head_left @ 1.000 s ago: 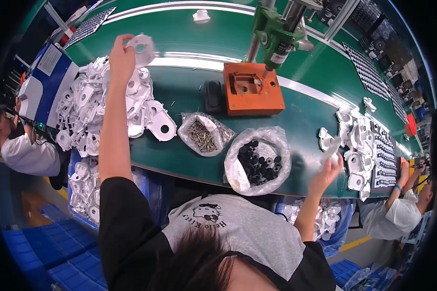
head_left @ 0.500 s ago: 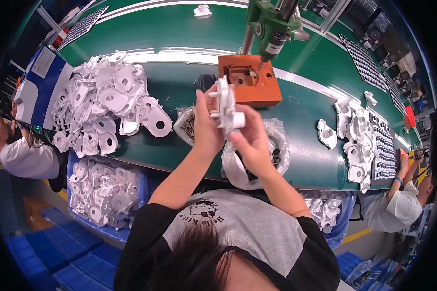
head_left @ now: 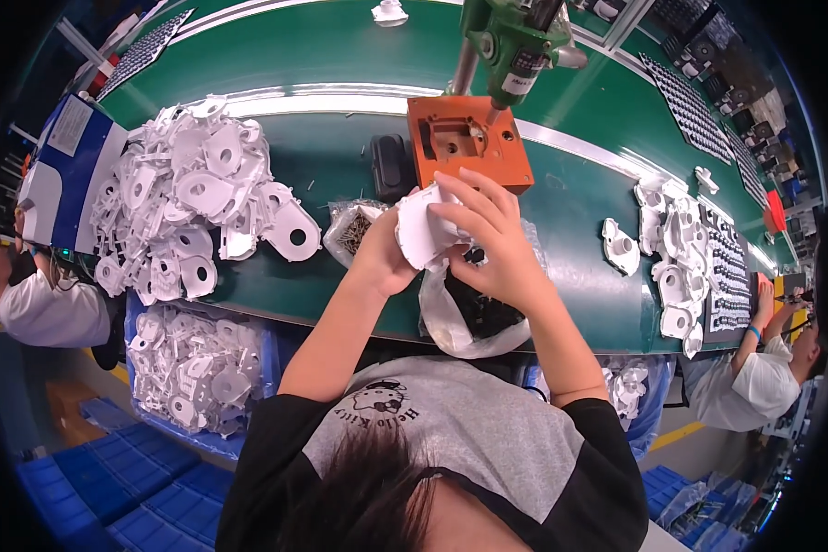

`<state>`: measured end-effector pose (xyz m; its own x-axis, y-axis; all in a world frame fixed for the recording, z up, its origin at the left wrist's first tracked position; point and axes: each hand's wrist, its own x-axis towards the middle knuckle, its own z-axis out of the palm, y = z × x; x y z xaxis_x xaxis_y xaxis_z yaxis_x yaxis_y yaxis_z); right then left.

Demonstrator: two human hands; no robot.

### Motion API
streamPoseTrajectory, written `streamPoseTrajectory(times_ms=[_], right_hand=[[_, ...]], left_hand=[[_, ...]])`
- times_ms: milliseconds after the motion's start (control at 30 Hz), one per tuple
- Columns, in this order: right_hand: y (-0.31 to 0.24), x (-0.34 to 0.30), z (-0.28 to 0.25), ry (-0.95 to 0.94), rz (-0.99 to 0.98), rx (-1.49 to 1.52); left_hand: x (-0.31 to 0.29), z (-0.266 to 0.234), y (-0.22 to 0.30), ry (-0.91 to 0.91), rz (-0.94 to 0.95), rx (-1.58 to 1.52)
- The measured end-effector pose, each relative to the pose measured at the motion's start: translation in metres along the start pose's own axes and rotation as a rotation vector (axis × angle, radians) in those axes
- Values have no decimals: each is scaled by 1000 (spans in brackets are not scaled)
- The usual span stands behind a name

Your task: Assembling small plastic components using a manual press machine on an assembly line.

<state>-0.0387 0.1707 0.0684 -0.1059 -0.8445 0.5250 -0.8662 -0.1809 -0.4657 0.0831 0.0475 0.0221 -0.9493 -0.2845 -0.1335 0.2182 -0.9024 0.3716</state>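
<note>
A white plastic housing part (head_left: 419, 232) is held up between both hands, above the near side of the bench. My left hand (head_left: 384, 256) grips its left and lower edge. From the right, my right hand (head_left: 495, 235) curls its fingers over the part's top and right side. A smooth broad face of the part shows, and my fingers hide its right end. Just beyond the hands stands an orange fixture block (head_left: 515, 173) with a hollowed recess, under a green press head (head_left: 515, 57). Below my right hand lies a clear bag (head_left: 451, 327) holding black pieces.
Left, white parts (head_left: 202, 189) are heaped beside a blue-and-white machine (head_left: 74, 175). A bag of screws (head_left: 351, 232) and a black block (head_left: 392, 167) lie near the fixture. More white parts (head_left: 676, 267) stand right. Filled bins (head_left: 198, 368) hang below; people (head_left: 745, 377) work at both sides.
The white part has been turned from edge-on to show its broad smooth face, and sits slightly lower. My right hand has moved up over its top; my left hand has shifted slightly left.
</note>
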Motion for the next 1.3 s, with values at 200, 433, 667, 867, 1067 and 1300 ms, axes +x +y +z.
streamPoseTrajectory(times_ms=[200,433,667,867,1067,1300], right_hand=[[3,1,-16,-180,13,190],[-6,-2,-20,-356,171,259],[-7,-18,-23,-398,107,174],[2,-40,-15,-171,282,357],[20,-76,-33,17,522,142],[31,-106,-14,-60,545,-56]], left_hand=[[-3,-2,-1,-269,-198,-144],[-7,-20,-1,51,-233,162],[-7,-7,33,119,-221,677],[1,4,29,-139,-172,1308],[31,39,53,-142,699,1755],[83,45,54,-135,695,1816]])
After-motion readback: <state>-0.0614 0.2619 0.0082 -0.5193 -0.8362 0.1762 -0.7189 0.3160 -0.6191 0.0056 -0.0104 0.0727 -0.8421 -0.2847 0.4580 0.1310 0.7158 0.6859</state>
